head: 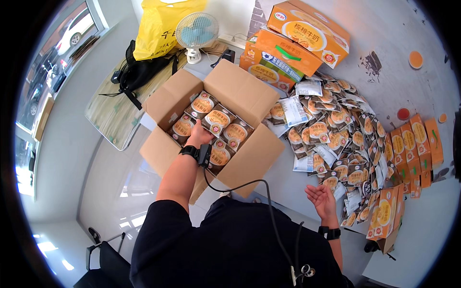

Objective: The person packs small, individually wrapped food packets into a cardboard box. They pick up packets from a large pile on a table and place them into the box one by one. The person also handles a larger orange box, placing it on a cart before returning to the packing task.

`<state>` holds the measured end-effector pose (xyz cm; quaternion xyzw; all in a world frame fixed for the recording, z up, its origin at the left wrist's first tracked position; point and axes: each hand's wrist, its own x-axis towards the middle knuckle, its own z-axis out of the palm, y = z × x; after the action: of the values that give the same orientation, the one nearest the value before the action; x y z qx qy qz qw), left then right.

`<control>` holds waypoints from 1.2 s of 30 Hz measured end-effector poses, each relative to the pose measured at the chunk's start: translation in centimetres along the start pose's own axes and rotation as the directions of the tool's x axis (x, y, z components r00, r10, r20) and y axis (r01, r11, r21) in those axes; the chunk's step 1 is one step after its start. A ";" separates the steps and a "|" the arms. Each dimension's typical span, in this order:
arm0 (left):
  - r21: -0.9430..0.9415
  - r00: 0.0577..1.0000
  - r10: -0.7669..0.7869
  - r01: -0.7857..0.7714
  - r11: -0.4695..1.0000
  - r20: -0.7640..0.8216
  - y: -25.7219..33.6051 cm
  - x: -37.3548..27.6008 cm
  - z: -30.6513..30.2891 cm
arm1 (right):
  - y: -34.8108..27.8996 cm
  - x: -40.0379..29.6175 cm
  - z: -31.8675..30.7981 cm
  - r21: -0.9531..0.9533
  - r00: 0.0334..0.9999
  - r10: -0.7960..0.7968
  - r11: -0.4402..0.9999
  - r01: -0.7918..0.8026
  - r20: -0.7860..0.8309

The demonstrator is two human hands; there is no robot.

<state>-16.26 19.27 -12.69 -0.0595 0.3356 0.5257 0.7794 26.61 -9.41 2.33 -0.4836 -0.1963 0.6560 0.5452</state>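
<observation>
My left hand (201,135) is inside an open cardboard box (237,84), its thumb along the edge of a brown-and-orange printed drink packet (217,120). That packet lies over its neighbours, and my other fingers are hidden under its lower edge. Around it in the box are more matching packets, among them one at the back (202,104) and one near the front flap (219,155). My right hand (321,201) is palm up with fingers extended, holding nothing. It is beside a large loose heap of the same packets (338,138), some showing white backs.
Orange cartons (306,32) are stacked behind the heap; more cartons (410,151) stand at its right, and an opened one (385,214) nearer me. A small fan (197,32), yellow bag (155,28) and black backpack (144,77) sit beyond the box. A cable (264,183) runs from my left wrist.
</observation>
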 end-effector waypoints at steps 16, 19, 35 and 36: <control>0.133 0.999 -0.031 0.028 0.991 0.022 1.3 3.7 -0.4 | 0.1 -1.6 -1.8 0.057 0.999 -0.035 0.998 0.036 -0.011; 0.154 0.996 -0.088 0.089 0.984 -0.019 0.6 1.7 2.4 | 0.1 -1.5 -2.8 0.062 0.999 -0.051 0.997 0.051 -0.010; 0.320 0.964 0.185 -0.117 0.940 -0.192 0.1 -2.9 -0.1 | 0.4 1.0 -13.4 0.415 0.908 -0.066 0.874 0.252 -0.413; 0.290 0.967 0.187 -0.132 0.948 -0.170 -0.4 -4.1 0.2 | 0.4 1.4 -14.5 0.427 0.884 -0.078 0.853 0.299 -0.462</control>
<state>-16.71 16.01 -10.29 0.0260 0.4844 0.5269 0.6979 38.81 -12.19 -5.15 -0.4404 0.0519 0.5034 0.7416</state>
